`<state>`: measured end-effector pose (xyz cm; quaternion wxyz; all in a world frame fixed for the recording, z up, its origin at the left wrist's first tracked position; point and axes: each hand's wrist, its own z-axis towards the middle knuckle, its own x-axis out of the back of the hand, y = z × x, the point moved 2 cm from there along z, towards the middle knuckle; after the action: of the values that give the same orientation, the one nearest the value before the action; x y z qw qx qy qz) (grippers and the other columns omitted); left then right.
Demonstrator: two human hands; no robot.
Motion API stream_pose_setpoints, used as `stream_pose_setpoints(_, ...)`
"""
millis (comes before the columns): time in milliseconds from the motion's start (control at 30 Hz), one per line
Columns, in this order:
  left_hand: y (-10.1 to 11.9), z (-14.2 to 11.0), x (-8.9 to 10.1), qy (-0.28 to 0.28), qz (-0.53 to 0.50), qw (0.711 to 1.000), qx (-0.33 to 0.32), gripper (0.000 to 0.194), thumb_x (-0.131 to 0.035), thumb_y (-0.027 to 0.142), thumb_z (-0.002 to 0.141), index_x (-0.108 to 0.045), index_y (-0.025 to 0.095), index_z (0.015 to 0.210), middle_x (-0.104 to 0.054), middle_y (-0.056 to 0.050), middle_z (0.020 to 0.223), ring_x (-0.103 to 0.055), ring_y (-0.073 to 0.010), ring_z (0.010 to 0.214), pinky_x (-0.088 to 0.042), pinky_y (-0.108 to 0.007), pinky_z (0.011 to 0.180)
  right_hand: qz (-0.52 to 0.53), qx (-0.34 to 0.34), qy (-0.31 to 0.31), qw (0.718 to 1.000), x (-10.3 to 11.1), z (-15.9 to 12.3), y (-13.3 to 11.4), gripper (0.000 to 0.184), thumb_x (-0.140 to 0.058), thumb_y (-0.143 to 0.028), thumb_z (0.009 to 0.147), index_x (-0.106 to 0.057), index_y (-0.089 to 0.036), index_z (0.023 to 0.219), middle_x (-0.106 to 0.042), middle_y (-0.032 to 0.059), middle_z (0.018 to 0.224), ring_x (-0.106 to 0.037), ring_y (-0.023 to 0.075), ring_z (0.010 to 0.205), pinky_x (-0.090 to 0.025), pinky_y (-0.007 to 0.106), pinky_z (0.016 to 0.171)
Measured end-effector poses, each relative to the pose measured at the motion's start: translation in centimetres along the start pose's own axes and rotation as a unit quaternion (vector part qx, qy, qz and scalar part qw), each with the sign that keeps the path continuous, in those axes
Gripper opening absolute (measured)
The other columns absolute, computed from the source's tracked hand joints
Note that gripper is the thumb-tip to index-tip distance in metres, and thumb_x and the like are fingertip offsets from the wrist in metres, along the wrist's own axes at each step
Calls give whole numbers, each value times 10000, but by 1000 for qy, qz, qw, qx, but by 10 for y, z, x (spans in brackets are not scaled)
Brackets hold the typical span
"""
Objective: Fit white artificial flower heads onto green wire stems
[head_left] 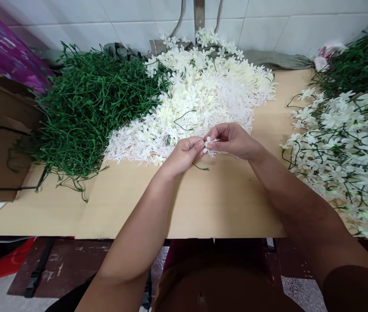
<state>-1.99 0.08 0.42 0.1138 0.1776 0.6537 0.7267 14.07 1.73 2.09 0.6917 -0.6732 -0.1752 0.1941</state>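
My left hand (188,152) and my right hand (231,139) meet over the front edge of a heap of white artificial flowers (200,82). Between the fingertips of my right hand is a small white artificial flower (208,143). My left hand pinches a green plastic stem (202,167), whose end sticks out below the fingers. The spot where flower and stem come together is mostly hidden by the fingertips. Another green stem (184,120) lies loose on the white heap just beyond my hands.
A large pile of green stems (96,99) lies left of the white heap. White flowers on green stems (349,147) are piled at the right, with more green stems (362,60) behind. A cardboard box (1,130) stands at the left, and a tiled wall (131,19) closes off the back.
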Motion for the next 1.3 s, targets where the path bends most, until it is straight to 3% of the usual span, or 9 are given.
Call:
stream_pose_setpoints(667, -1, -1, -6, 26, 57, 998, -7, 506, -551, 619, 773, -447, 184, 536, -411, 21, 533, -345, -106, 541, -282, -272, 560, -10, 12, -4, 1000, -2, 1, 6, 400, -873, -375, 520, -559, -160, 644, -601, 2, 685, -554, 100, 640, -424, 251, 595)
stream_pose_setpoints(1033, 0, -3, -13, 48, 26, 998, 14, 387, -598, 384, 784, -421, 184, 504, -383, 39, 489, -306, -85, 495, -263, -249, 513, -145, 36, 48, 988, -4, 1, 11, 335, -805, -367, 601, -541, -164, 637, -566, -2, 669, -492, 90, 603, -391, 251, 557)
stream_pose_setpoints(1167, 8, -2, -16, 74, -35, 997, 6, 433, -618, 485, 787, -434, 186, 534, -388, 43, 475, -305, -76, 462, -256, -241, 479, -134, 77, 42, 987, -2, 2, -2, 350, -807, -398, 625, -550, -168, 680, -570, 0, 720, -504, 88, 637, -416, 243, 569)
stream_pose_setpoints(1300, 19, -1, -12, 74, -29, 997, -8, 448, -611, 570, 797, -557, 169, 605, -511, 3, 535, -442, -87, 511, -358, -232, 514, -166, 141, 62, 974, 13, 0, -28, 309, -809, -342, 665, -548, -178, 694, -554, -1, 754, -516, 93, 694, -450, 231, 583)
